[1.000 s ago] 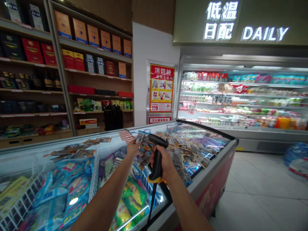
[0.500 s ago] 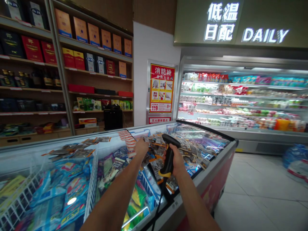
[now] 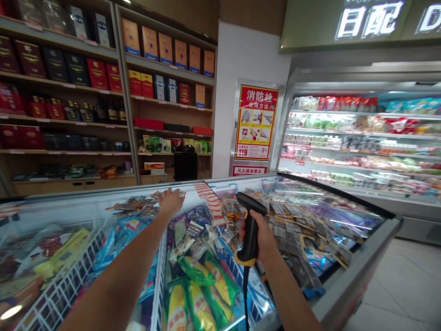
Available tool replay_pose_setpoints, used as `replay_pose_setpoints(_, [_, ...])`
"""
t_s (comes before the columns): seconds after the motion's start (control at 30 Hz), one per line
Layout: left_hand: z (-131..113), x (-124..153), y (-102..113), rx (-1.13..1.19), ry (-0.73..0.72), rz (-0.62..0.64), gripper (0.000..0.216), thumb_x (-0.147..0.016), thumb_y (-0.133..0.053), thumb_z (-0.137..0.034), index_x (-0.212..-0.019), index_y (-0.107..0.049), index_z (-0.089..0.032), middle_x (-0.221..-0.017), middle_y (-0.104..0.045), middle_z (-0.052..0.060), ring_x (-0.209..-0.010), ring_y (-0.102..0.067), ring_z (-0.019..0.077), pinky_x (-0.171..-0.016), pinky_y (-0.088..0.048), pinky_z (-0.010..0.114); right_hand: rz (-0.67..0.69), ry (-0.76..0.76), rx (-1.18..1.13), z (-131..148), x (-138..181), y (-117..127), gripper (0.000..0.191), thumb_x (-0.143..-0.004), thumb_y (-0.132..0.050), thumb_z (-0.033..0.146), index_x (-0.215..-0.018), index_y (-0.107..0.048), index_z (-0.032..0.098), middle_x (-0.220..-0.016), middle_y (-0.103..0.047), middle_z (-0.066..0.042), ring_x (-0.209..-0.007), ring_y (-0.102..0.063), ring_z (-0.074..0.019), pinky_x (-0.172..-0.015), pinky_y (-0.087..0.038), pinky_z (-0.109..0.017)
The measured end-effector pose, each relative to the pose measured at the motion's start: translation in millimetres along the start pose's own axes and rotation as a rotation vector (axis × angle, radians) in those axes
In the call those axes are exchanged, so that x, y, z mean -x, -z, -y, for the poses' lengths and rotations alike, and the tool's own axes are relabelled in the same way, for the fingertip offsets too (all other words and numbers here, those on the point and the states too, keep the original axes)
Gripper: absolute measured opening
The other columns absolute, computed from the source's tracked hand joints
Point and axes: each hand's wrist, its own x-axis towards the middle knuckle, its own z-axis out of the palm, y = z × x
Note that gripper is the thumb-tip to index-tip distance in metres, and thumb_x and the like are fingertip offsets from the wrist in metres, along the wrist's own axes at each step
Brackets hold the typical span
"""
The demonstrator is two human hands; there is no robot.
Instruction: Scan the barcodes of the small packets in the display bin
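My right hand [image 3: 263, 239] is closed round the grip of a black and yellow barcode scanner [image 3: 250, 227], whose cable hangs down. The scanner's head points over the chest freezer [image 3: 358, 271]. My left hand [image 3: 171, 201] reaches out to the far side of the freezer, fingers spread flat on the sliding glass lid [image 3: 186, 191], just above small packets [image 3: 138, 204]. Below my arms lie green and yellow bags [image 3: 196, 285] and blue bags [image 3: 113, 239] in white wire baskets [image 3: 62, 289].
Wooden shelves [image 3: 120, 87] with boxed goods and bottles stand behind the freezer. A red fire-hose poster [image 3: 257, 122] hangs on the white pillar. An open refrigerated case [image 3: 361, 142] runs along the right wall. Tiled floor [image 3: 409, 289] lies to the right.
My left hand has left the packets beside the scanner and moved out to the far glass lid. The view has swung left and closer to the freezer. The scanner stays in my right hand.
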Motion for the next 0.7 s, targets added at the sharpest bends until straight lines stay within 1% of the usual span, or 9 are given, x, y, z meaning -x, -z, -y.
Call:
replay_pose_setpoints(0.07, [28.2,-21.6,-1.5,-0.057,-0.005,0.053,0.050,-0.081,-0.040,-0.039,-0.129,-0.045,-0.023,-0.142,-0.031,0.014,-0.130,-0.025,0.0352,-0.098,-0.026,0.055,0.010,-0.039,0.029,-7.7,-5.0,-4.4,0.029,-0.062,-0.064,0.042,-0.071,-0.055,0.016,-0.048,-0.054,0.003,-0.036,-0.047,-0.0092,-0.033,-0.038,-0.020])
replay_pose_setpoints(0.17, [56.0,-50.8,-13.4,-0.084,0.002,0.168,0.053,-0.081,-0.042,-0.043,-0.131,-0.043,-0.028,-0.148,-0.022,0.011,-0.133,-0.017,0.0360,-0.098,-0.020,0.060,-0.014,-0.086,0.078,-14.5,-8.0,-4.5,0.031,-0.059,-0.067,0.043,-0.068,-0.055,0.015,-0.048,-0.054,0.002,-0.037,-0.047,-0.0093,-0.034,-0.039,-0.020])
replay_pose_setpoints(0.23, [68.9,-66.5,-26.2,-0.064,0.007,0.212,0.052,-0.077,-0.045,-0.048,-0.127,-0.047,-0.031,-0.148,-0.023,0.009,-0.133,-0.015,0.0380,-0.097,-0.018,0.063,-0.019,-0.086,0.097,-17.2,-7.6,-2.1,0.034,-0.058,-0.069,0.044,-0.070,-0.057,0.015,-0.052,-0.056,0.001,-0.038,-0.048,-0.0087,-0.036,-0.039,-0.020])
replay_pose_setpoints(0.3, [78.8,-77.7,-38.3,-0.018,0.041,0.247,0.054,-0.072,-0.050,-0.054,-0.122,-0.052,-0.034,-0.146,-0.028,0.008,-0.132,-0.018,0.0408,-0.095,-0.017,0.066,-0.057,-0.067,0.123,-19.4,-6.4,0.5,0.035,-0.058,-0.070,0.045,-0.072,-0.057,0.016,-0.055,-0.058,0.001,-0.040,-0.049,-0.0087,-0.037,-0.039,-0.020])
replay_pose_setpoints(0.4, [86.2,-82.6,-45.9,0.044,0.124,0.311,0.065,-0.062,-0.056,-0.060,-0.122,-0.052,-0.035,-0.143,-0.032,0.010,-0.129,-0.023,0.0444,-0.092,-0.018,0.069,-0.111,-0.040,0.186,-21.5,-5.3,2.7,0.036,-0.058,-0.070,0.047,-0.072,-0.057,0.016,-0.052,-0.055,0.001,-0.040,-0.049,-0.0102,-0.038,-0.039,-0.021])
replay_pose_setpoints(0.47, [85.7,-76.0,-42.2,0.060,0.137,0.333,0.068,-0.060,-0.058,-0.061,-0.123,-0.052,-0.034,-0.143,-0.033,0.012,-0.127,-0.025,0.0453,-0.092,-0.016,0.069,-0.104,-0.030,0.211,-20.8,-4.9,3.0,0.036,-0.058,-0.069,0.047,-0.071,-0.057,0.016,-0.052,-0.055,0.000,-0.040,-0.047,-0.0104,-0.037,-0.039,-0.022])
replay_pose_setpoints(0.53, [82.7,-59.9,-33.8,0.069,0.121,0.344,0.067,-0.061,-0.058,-0.060,-0.122,-0.052,-0.034,-0.143,-0.033,0.012,-0.127,-0.026,0.0444,-0.093,-0.014,0.069,-0.099,-0.037,0.212,-18.5,-4.2,2.8,0.034,-0.057,-0.069,0.046,-0.069,-0.057,0.016,-0.055,-0.057,-0.001,-0.041,-0.047,-0.0101,-0.038,-0.041,-0.023])
replay_pose_setpoints(0.6, [80.0,-34.2,-23.2,0.080,0.109,0.352,0.063,-0.061,-0.058,-0.060,-0.120,-0.053,-0.036,-0.143,-0.033,0.011,-0.127,-0.026,0.0427,-0.094,-0.014,0.067,-0.111,-0.054,0.193,-15.5,-2.9,3.2,0.033,-0.054,-0.070,0.044,-0.069,-0.057,0.017,-0.060,-0.058,-0.002,-0.042,-0.048,-0.0106,-0.039,-0.043,-0.024])
replay_pose_setpoints(0.7, [79.0,17.3,-5.0,0.130,0.070,0.290,0.060,-0.058,-0.065,-0.054,-0.114,-0.058,-0.034,-0.141,-0.036,0.013,-0.125,-0.028,0.0448,-0.094,-0.013,0.067,-0.116,-0.142,0.196,-13.7,-2.8,8.9,0.031,-0.050,-0.070,0.043,-0.067,-0.059,0.018,-0.055,-0.055,-0.003,-0.041,-0.048,-0.0134,-0.035,-0.042,-0.027])
